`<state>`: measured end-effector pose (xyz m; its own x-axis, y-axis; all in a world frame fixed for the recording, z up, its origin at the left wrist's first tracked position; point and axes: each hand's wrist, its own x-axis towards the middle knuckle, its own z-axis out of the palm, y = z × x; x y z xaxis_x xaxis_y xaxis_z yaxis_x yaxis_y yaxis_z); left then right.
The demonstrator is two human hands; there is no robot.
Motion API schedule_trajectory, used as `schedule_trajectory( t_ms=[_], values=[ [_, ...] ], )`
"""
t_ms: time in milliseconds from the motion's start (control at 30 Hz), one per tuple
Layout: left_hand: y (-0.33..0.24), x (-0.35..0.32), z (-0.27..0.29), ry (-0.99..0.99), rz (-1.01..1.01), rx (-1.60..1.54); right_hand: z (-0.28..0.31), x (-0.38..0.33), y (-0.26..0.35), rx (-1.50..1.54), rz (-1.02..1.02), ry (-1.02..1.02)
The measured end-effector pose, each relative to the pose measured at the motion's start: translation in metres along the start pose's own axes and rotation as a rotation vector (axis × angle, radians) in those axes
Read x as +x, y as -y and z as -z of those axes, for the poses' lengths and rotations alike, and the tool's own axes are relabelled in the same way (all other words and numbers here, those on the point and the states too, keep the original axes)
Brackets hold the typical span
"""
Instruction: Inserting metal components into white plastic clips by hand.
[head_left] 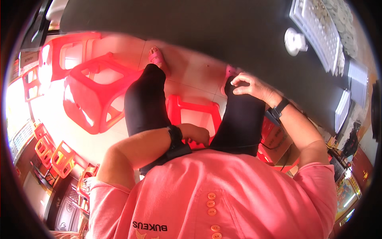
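Note:
My left hand [195, 134] lies low between my thighs, close to the hem of the pink shirt. Its fingers are curled inward, and whatever they might hold is hidden. Over my right knee, beside the edge of the dark table [179, 24], is my right hand [256, 88]. Its thumb and fingers are bent but apart, with a gap between them and nothing visible inside. Each wrist wears a black band with a dark block, the left band [175, 137] and the right band [278, 109]. Black trousers [145, 103] cover both legs.
Large red plastic stools [85, 99] stand on the pale floor at left, with smaller ones behind. Another red stool [199, 105] shows between my legs. A white round piece [295, 42] and a clear plastic tray [318, 32] lie at the table's right. A cardboard box [276, 141] sits beside my right thigh.

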<state>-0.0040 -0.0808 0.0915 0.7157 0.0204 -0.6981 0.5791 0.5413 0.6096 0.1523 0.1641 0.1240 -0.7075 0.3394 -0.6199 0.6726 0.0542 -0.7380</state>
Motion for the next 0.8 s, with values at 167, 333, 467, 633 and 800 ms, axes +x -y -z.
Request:
schedule_trajectory(
  t_ms=[167,333,467,633,800],
  values=[
    [0.037,0.022,-0.033,-0.639,-0.352,0.792,-0.025,0.0,-0.025,-0.361,0.407,0.023],
    [-0.039,-0.176,-0.088,-0.772,-0.881,-0.293,-0.049,-0.045,-0.018,-0.756,-0.086,-0.381],
    [-0.073,-0.221,-0.134,-0.448,-1.247,-0.169,-0.058,-0.061,-0.013,-0.655,-0.168,-0.445],
    [-0.106,-0.19,-0.14,0.565,-2.085,-0.541,-0.063,-0.059,-0.017,-0.653,-0.109,-0.408],
    [-0.053,-0.155,-0.018,-0.003,-1.088,-0.477,-0.063,-0.075,-0.037,-0.511,0.012,-0.539]
  ],
)
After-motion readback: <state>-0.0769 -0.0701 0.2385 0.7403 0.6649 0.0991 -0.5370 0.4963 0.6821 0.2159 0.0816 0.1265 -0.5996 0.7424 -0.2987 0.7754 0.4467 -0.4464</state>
